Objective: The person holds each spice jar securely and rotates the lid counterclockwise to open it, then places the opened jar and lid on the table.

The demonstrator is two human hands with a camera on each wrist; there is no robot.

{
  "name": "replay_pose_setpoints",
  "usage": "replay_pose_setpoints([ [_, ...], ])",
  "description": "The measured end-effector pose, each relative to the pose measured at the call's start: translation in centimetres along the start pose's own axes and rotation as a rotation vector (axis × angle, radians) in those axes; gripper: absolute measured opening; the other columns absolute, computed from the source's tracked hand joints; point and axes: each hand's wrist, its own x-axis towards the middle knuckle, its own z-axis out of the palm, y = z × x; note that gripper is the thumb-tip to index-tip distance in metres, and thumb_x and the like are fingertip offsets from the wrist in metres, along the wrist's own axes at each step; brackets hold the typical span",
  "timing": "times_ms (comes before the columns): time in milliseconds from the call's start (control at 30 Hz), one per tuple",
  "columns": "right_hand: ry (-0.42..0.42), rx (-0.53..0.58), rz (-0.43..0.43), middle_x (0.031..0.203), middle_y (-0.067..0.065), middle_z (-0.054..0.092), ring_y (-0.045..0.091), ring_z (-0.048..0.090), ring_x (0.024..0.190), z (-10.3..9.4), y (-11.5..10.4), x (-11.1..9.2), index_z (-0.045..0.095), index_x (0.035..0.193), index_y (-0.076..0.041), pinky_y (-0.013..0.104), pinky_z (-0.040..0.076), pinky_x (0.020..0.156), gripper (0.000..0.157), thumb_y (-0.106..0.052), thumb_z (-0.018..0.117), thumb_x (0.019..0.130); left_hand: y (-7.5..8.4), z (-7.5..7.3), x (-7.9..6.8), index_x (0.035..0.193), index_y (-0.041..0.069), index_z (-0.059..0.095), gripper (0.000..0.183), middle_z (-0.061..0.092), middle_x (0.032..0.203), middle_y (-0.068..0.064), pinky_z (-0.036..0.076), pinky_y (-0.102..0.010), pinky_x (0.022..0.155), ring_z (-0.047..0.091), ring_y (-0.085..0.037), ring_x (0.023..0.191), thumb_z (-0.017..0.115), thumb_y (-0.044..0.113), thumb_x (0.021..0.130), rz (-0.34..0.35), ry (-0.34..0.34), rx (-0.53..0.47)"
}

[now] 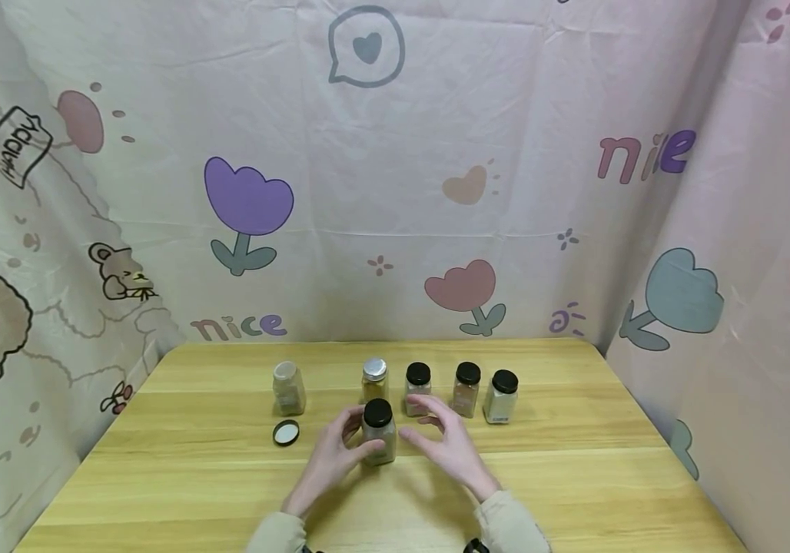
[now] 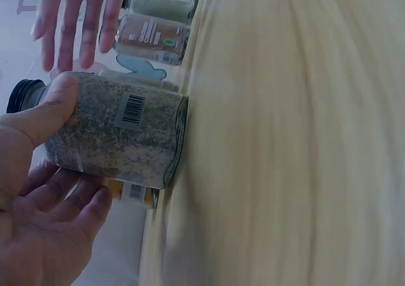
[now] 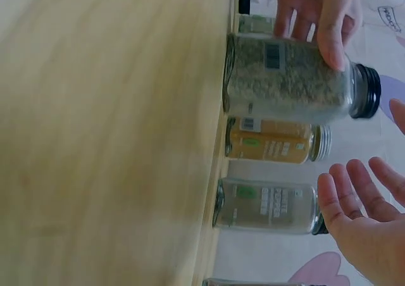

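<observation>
A glass spice jar (image 1: 379, 442) with a black screw lid and speckled grey-brown contents stands upright near the middle. My left hand (image 1: 331, 453) grips it from the left, its thumb (image 2: 60, 99) on the near face and its fingers round the far side. I cannot tell whether the jar's base touches the table. To the right of that jar, my right hand (image 1: 452, 445) holds nothing, its fingers spread and apart from the glass. Behind the gripped jar is a silver-lidded jar (image 1: 375, 374) with yellow contents, partly hidden.
At the back right stand several black-lidded spice jars (image 1: 466, 392). On the left is a jar (image 1: 288, 393) with a whitish top, and a black cap (image 1: 286, 433) lies in front of it, pale inside up. A printed curtain (image 1: 353, 292) hangs behind the wooden table (image 1: 575, 476).
</observation>
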Motion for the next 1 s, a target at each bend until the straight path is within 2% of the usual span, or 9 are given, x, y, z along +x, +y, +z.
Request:
replay_pose_setpoints([
  [133, -0.006, -0.002, -0.020, 0.136, 0.021, 0.059, 0.041, 0.059, 0.118, 0.3, -0.1, 0.0, 0.057, 0.136, 0.000, 0.040, 0.056, 0.104, 0.054, -0.014, 0.077, 0.088, 0.1, 0.7, 0.0, 0.129, -0.006, 0.056, 0.060, 0.063, 0.132, -0.028, 0.049, -0.048, 0.110, 0.060, -0.045, 0.125, 0.084, 0.010, 0.078, 0.048, -0.041, 0.000],
  [300, -0.005, -0.037, -0.064, 0.133, 0.018, 0.062, 0.030, 0.064, 0.114, 0.4, -0.1, 0.0, 0.058, 0.134, 0.001, 0.040, 0.056, 0.103, 0.051, -0.016, 0.076, 0.089, 0.2, 1.4, 0.0, 0.128, -0.007, 0.056, 0.057, 0.062, 0.132, -0.029, 0.049, -0.049, 0.109, 0.060, -0.047, 0.124, 0.083, 0.011, 0.080, 0.113, -0.086, 0.010],
  [467, 0.008, -0.068, -0.088, 0.131, 0.014, 0.065, 0.021, 0.065, 0.111, 0.6, -0.4, 0.0, 0.062, 0.132, -0.004, 0.040, 0.057, 0.102, 0.049, -0.018, 0.078, 0.088, 0.3, 1.9, 0.0, 0.128, -0.006, 0.056, 0.056, 0.062, 0.132, -0.028, 0.048, -0.049, 0.111, 0.059, -0.046, 0.125, 0.082, 0.010, 0.081, 0.109, -0.110, -0.013],
  [633, 0.053, -0.111, -0.070, 0.126, 0.006, 0.069, 0.022, 0.065, 0.112, 0.9, -0.8, 0.2, 0.067, 0.126, -0.007, 0.038, 0.057, 0.100, 0.050, -0.019, 0.084, 0.081, 0.1, 2.1, 0.1, 0.130, -0.006, 0.055, 0.058, 0.060, 0.135, -0.029, 0.045, -0.048, 0.113, 0.057, -0.046, 0.128, 0.082, 0.010, 0.082, 0.111, -0.145, -0.027],
  [733, 0.087, -0.167, -0.063, 0.120, 0.001, 0.069, 0.021, 0.065, 0.110, 1.1, -0.9, 0.3, 0.070, 0.122, -0.009, 0.034, 0.057, 0.098, 0.050, -0.021, 0.088, 0.076, 0.1, 2.1, 0.2, 0.132, -0.005, 0.053, 0.060, 0.058, 0.137, -0.029, 0.042, -0.051, 0.115, 0.055, -0.046, 0.131, 0.082, 0.011, 0.081, 0.111, -0.176, -0.040],
  [833, 0.108, -0.203, -0.066, 0.115, -0.001, 0.069, 0.020, 0.065, 0.106, 1.3, -1.0, 0.5, 0.072, 0.117, -0.009, 0.035, 0.058, 0.094, 0.050, -0.021, 0.090, 0.073, 0.0, 2.1, 0.2, 0.134, -0.004, 0.051, 0.064, 0.058, 0.138, -0.027, 0.039, -0.054, 0.116, 0.054, -0.045, 0.132, 0.083, 0.013, 0.081, 0.113, -0.200, -0.029],
  [1000, 0.132, -0.235, -0.109, 0.104, 0.000, 0.067, 0.018, 0.064, 0.098, 1.4, -1.1, 0.7, 0.074, 0.113, -0.005, 0.038, 0.059, 0.088, 0.049, -0.018, 0.091, 0.070, -0.1, 2.3, 0.4, 0.134, -0.001, 0.053, 0.062, 0.063, 0.134, -0.020, 0.045, -0.049, 0.116, 0.059, -0.036, 0.128, 0.083, 0.016, 0.082, 0.113, -0.226, -0.018],
])
